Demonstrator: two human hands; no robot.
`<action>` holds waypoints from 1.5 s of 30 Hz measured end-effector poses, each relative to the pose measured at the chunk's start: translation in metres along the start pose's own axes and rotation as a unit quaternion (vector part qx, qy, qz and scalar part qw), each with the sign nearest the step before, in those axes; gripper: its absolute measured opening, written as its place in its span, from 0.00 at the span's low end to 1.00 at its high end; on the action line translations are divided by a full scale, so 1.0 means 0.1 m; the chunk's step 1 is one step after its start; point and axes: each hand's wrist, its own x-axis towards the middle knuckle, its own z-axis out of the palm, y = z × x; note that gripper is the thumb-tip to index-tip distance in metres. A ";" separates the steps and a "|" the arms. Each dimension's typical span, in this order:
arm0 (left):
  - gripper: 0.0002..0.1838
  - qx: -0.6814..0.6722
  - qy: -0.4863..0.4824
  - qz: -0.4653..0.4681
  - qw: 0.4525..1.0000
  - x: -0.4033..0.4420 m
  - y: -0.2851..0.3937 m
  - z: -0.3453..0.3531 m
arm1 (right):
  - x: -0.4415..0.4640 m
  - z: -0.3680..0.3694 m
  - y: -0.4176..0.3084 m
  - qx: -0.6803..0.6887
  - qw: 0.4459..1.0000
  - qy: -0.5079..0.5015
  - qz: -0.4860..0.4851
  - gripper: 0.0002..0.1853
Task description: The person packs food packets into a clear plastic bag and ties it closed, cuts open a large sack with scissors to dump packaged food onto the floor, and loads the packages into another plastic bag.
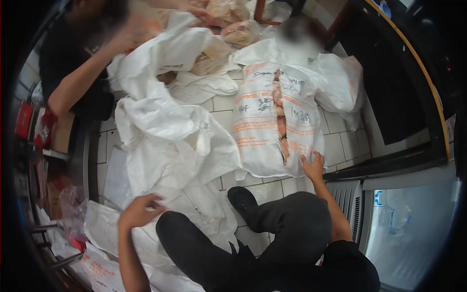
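Observation:
A full white woven sack [248, 129] with orange print and black handwriting lies on the tiled floor in front of me. A long slit runs down its front, and reddish-brown contents show through. My right hand [314, 165] grips the sack's near right corner, thumb on the front and fingers at the side. My left hand [142, 210] holds nothing; its fingers are loosely bent and apart, beside my left knee and above crumpled white sacks [160, 160] that look slack.
Across from me a person's arm [87, 73] reaches over the sacks near clear bags [241, 33] of food. Another white bag [340, 85] stands behind the slit sack. At right are a dark frame [389, 163] and a glass-fronted appliance [413, 233]; cluttered shelves [56, 155] line the left.

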 end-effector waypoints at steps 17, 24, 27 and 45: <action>0.53 0.381 0.002 0.380 0.843 3.41 1.33 2.45 | 0.87 -0.26 -0.02 -0.306 0.831 -0.229 -0.403 0.38; 0.24 0.375 0.038 0.180 0.909 3.06 1.43 2.50 | 0.45 -0.76 -0.08 -0.334 0.821 -0.314 -0.342 0.13; 0.16 0.334 -0.067 0.231 0.911 2.73 1.75 1.93 | 0.62 -1.34 -0.35 -0.304 0.827 -0.366 -0.298 0.06; 0.13 0.133 -0.203 0.124 0.962 1.34 3.19 -0.96 | 2.15 -3.55 -2.28 -0.118 0.756 -0.563 -0.314 0.08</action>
